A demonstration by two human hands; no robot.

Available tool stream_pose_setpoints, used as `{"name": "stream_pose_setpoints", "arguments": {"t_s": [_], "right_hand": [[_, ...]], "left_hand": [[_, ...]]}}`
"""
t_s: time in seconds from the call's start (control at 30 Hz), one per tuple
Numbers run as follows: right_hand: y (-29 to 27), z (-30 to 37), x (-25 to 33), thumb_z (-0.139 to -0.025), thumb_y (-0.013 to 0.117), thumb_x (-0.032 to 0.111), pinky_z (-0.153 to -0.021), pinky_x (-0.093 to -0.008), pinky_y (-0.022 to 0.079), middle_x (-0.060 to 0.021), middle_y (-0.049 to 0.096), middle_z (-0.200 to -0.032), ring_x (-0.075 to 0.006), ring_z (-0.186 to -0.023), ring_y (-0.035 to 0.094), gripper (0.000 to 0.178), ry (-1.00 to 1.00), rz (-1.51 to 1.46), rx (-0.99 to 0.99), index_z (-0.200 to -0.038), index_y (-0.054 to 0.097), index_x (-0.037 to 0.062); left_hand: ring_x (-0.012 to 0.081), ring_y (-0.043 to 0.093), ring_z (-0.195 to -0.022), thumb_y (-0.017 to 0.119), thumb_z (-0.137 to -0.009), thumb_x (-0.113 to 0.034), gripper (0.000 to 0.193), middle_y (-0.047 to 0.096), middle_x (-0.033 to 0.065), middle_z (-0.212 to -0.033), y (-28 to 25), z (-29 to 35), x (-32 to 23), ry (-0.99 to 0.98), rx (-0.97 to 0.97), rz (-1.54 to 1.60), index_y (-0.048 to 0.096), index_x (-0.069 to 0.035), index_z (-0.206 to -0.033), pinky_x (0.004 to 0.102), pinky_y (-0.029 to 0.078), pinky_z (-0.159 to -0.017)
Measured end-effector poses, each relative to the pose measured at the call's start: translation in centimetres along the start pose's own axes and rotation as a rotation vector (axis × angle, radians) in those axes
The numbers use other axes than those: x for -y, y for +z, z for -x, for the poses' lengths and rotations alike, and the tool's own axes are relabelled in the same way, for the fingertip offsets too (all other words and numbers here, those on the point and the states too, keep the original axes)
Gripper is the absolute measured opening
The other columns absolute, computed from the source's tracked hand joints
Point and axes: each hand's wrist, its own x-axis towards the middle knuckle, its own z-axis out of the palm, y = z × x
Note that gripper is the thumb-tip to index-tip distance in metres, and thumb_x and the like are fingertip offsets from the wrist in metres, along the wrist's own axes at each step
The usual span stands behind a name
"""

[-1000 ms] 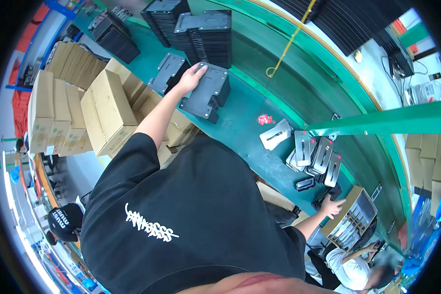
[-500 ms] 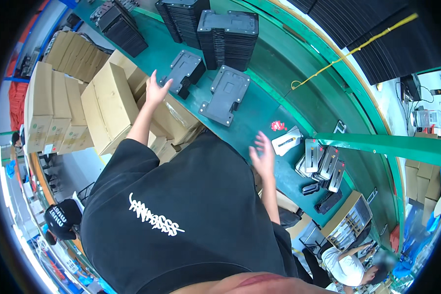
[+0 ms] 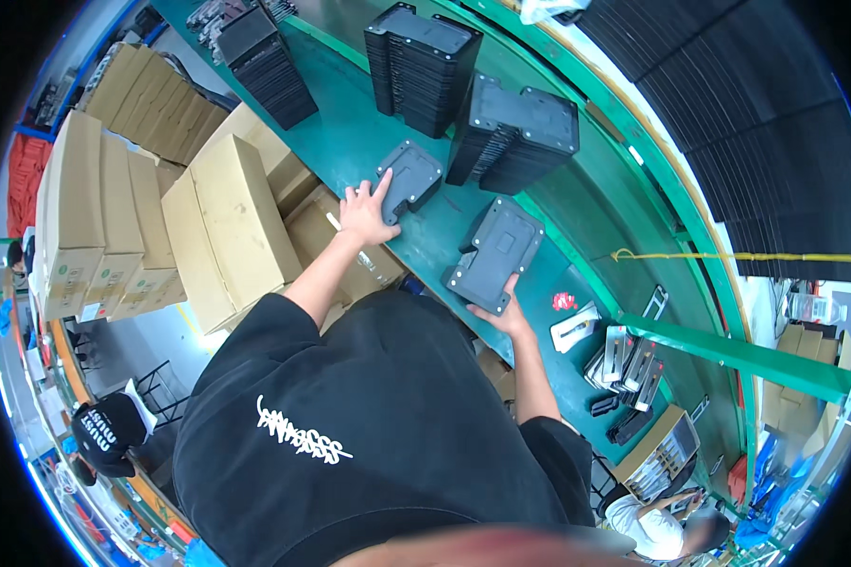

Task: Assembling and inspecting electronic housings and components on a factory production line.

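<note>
Two black plastic plates with notched sides and screw holes at the corners lie on the green bench. My left hand [image 3: 365,217] reaches the left plate [image 3: 414,174], which tops a low stack. Its fingers are spread, with the index finger on the plate's near edge and the thumb close to its lower corner. My right hand [image 3: 503,314] is at the near right end of the other plate [image 3: 499,248]. Thumb and fingers spread around that end and appear to grip it; the fingertips are partly hidden. Beyond the plates stand tall stacks of similar black plates [image 3: 529,118].
Cardboard boxes [image 3: 227,227] crowd the left. Another plate stack [image 3: 421,57] stands farther back. Rightward lie a red item [image 3: 564,301], a white piece [image 3: 575,327] and several silver-faced parts [image 3: 633,364]. A green post [image 3: 738,350] crosses there. A person [image 3: 657,524] is at lower right.
Both hands have come down from above the bench onto the two plates. The whole view has shifted, so the bench and stacks sit lower and farther right in the picture.
</note>
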Motion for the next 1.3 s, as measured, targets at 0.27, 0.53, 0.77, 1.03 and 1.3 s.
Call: {"name": "stream_pose_setpoints", "arguments": {"t_s": [0.27, 0.53, 0.77, 1.03, 1.3], "right_hand": [[4.0, -0.7, 3.0, -0.074, 0.089, 0.02, -0.104, -0.0412, 0.049, -0.0253, 0.058, -0.134, -0.0393, -0.123, 0.061, 0.129, 0.226, -0.141, 0.005, -0.149, -0.014, -0.0021], [6.1, -8.5, 7.8, -0.073, 0.086, 0.012, -0.113, -0.0435, 0.042, -0.0329, 0.043, -0.15, -0.0424, -0.137, 0.05, 0.147, 0.213, -0.203, 0.156, -0.146, -0.041, 0.0015], [11.2, -21.2, 11.5, -0.072, 0.087, 0.018, -0.12, -0.0393, 0.034, -0.0367, 0.007, -0.163, -0.0424, -0.15, 0.029, 0.152, -0.142, -0.099, 0.077, -0.141, -0.047, 0.0024], [14.2, -29.4, 17.3, -0.074, 0.087, 0.03, -0.111, -0.0424, 0.043, -0.0424, 0.029, -0.149, -0.0475, -0.136, 0.045, 0.147, 0.013, -0.047, 0.13, -0.147, -0.037, 0.002], [11.1, -20.3, 6.0, -0.093, 0.072, 0.03, -0.085, -0.0383, 0.056, -0.0155, 0.073, -0.108, -0.0257, -0.093, 0.07, 0.048, -0.109, -0.163, 0.185, -0.132, 0.063, 0.0032]], "left_hand": [[0.0422, 0.05, -0.122, 0.082, -0.064, -0.046, 0.117, 0.051, 0.0175, -0.136, -2.1, -2.5, 6.0, -0.092, -0.051, 0.023, 0.022, -0.03, -0.163, 0.0519, 0.047, -0.104], [0.046, 0.047, -0.13, 0.077, -0.072, -0.055, 0.104, 0.045, 0.0197, -0.149, -4.5, -11.6, 18.4, -0.219, -0.215, -0.052, 0.031, -0.027, -0.161, 0.0537, 0.041, -0.11], [0.0407, 0.043, -0.14, 0.05, -0.104, -0.047, 0.062, 0.048, 0.0239, -0.15, -7.3, -10.1, 19.3, -0.173, -0.594, 0.482, 0.048, -0.006, -0.15, 0.0473, 0.032, -0.118], [0.0276, 0.052, -0.135, 0.038, -0.111, -0.037, 0.055, 0.055, 0.0188, -0.145, -11.2, 2.1, 10.0, 0.08, -0.498, 1.03, 0.048, 0.002, -0.148, 0.0396, 0.038, -0.115], [0.0513, 0.047, -0.136, 0.021, -0.079, -0.098, 0.134, 0.048, 0.0365, -0.145, -28.2, 8.8, -4.6, 1.147, 0.683, 1.786, 0.024, 0.013, -0.154, 0.0567, 0.035, -0.116]]}}
